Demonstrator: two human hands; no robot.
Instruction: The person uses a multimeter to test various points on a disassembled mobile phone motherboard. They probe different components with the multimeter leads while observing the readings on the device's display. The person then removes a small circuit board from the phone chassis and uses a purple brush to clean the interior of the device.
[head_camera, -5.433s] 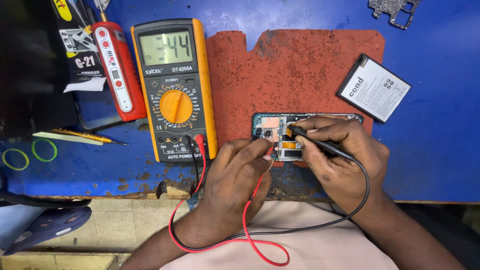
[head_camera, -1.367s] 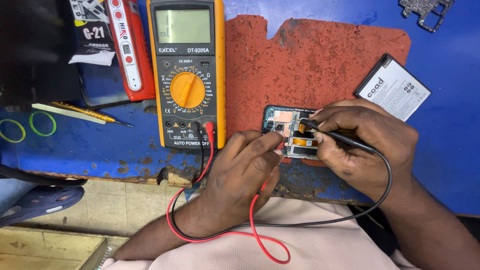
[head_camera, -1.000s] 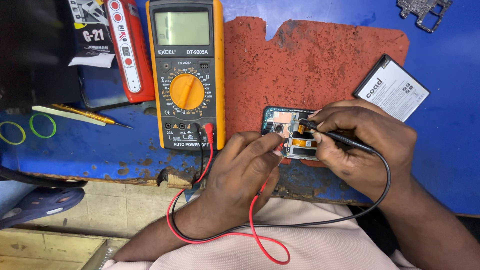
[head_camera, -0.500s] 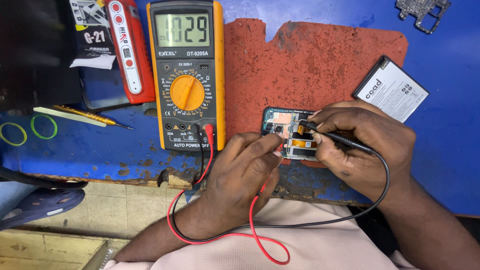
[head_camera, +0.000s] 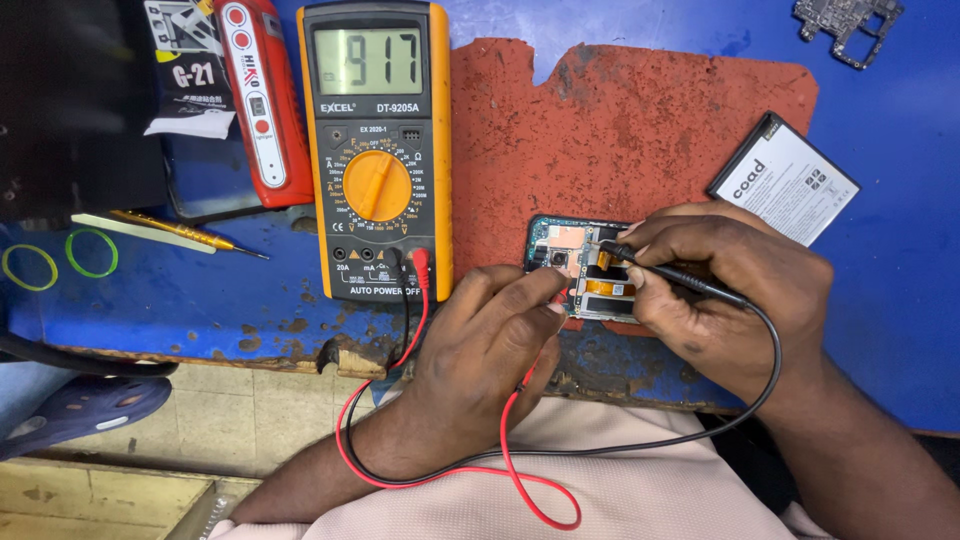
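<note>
An opened phone (head_camera: 580, 268) lies flat, back cover off, at the near edge of the counter, its board, copper shield and orange flex strips exposed. A thin black probe (head_camera: 672, 278) slants onto its upper middle, tip touching the board. A red probe lead (head_camera: 520, 470) runs to the phone's lower left, its tip hidden.

We see our two hands, the left hand (head_camera: 490, 345) and the right hand (head_camera: 735, 290), bare, with no rings, watch or gloves. Our forearms are bare too, no sleeves reaching the wrists. Below them, a pale beige garment (head_camera: 620, 490) covers our lap, smooth and plain.
</note>
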